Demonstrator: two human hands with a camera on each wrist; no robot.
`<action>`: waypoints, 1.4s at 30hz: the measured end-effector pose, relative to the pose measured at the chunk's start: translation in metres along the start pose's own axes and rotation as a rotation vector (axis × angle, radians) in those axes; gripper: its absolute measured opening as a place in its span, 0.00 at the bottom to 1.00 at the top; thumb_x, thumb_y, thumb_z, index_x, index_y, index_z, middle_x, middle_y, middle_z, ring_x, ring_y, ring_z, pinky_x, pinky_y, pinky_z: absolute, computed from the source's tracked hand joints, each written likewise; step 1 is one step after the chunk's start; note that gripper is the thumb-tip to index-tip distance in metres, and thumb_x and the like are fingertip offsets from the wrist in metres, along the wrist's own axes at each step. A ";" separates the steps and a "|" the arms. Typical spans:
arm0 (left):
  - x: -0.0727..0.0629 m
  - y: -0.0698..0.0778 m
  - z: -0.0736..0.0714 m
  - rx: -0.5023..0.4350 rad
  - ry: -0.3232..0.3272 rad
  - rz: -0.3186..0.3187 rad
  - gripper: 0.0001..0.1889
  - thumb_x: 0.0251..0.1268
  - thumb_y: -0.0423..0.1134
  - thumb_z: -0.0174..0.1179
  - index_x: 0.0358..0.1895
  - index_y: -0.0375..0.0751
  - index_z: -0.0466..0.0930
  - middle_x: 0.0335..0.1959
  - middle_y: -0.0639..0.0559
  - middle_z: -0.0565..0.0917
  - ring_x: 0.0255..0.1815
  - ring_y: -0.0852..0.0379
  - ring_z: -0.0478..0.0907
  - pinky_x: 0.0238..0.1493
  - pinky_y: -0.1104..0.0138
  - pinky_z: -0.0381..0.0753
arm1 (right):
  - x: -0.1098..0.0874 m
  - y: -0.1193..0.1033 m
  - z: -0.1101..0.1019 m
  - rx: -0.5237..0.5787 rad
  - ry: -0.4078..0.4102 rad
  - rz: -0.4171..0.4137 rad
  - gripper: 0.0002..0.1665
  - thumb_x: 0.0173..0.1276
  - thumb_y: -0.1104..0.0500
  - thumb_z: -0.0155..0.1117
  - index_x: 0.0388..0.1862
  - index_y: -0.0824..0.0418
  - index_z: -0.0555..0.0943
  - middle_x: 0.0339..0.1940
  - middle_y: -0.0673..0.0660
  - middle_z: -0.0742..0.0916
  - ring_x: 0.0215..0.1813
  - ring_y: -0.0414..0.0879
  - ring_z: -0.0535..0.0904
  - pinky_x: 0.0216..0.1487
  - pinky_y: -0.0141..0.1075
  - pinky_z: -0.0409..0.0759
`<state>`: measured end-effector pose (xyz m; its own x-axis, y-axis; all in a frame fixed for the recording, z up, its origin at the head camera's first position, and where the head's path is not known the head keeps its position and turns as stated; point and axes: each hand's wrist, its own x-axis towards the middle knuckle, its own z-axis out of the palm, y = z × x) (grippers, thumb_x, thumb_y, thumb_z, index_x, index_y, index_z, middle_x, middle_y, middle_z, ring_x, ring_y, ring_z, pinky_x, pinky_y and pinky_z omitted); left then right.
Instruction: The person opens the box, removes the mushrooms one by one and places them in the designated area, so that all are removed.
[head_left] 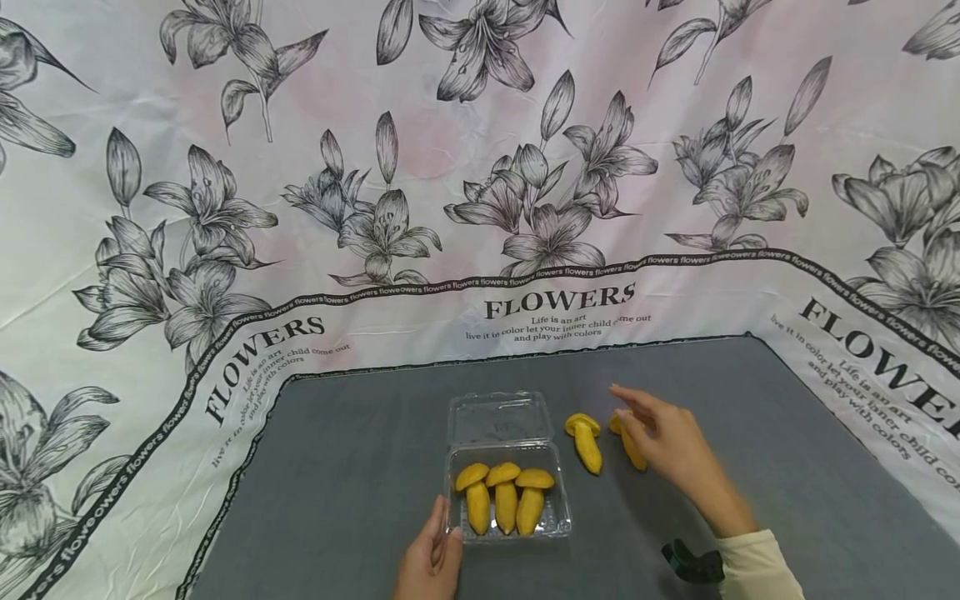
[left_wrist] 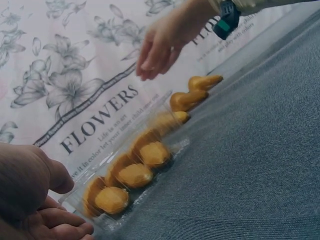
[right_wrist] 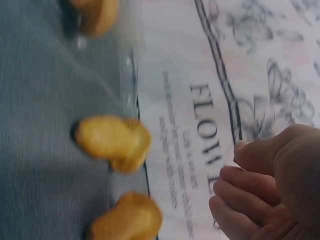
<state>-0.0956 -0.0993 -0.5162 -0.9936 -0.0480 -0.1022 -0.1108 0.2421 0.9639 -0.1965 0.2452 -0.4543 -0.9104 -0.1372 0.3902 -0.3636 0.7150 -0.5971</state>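
A clear plastic clamshell box (head_left: 564,527) lies on the grey cloth with its lid (head_left: 498,419) folded back. Inside its base, three yellow mushrooms (head_left: 506,508) are lined up side by side, caps toward the lid. My left hand (head_left: 431,554) holds the box by its near left corner, thumb at the rim and fingers along the side. To the right of the box lies another yellow mushroom (head_left: 587,446). One more mushroom (head_left: 637,454) is partly hidden behind my right hand (head_left: 667,437), which hovers above it with relaxed fingers and nothing in them.
Grey cloth (head_left: 345,483) covers the work surface. Behind and at both sides hangs a white curtain (head_left: 420,325) printed with flowers and lettering. A dark strap with a green part (head_left: 692,562) sits at the right wrist, beside a pale sleeve (head_left: 757,567).
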 end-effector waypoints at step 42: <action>0.001 -0.003 0.001 0.000 0.022 0.012 0.35 0.81 0.39 0.60 0.77 0.18 0.59 0.75 0.23 0.67 0.74 0.28 0.68 0.65 0.52 0.83 | -0.026 -0.071 0.074 -0.216 -0.278 -0.338 0.30 0.70 0.60 0.76 0.71 0.55 0.83 0.70 0.54 0.85 0.63 0.50 0.86 0.52 0.44 0.91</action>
<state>-0.0965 -0.0997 -0.5198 -0.9941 -0.0661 -0.0857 -0.0994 0.2428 0.9650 -0.1612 0.1474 -0.4739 -0.7773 -0.5433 0.3172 -0.6256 0.7207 -0.2986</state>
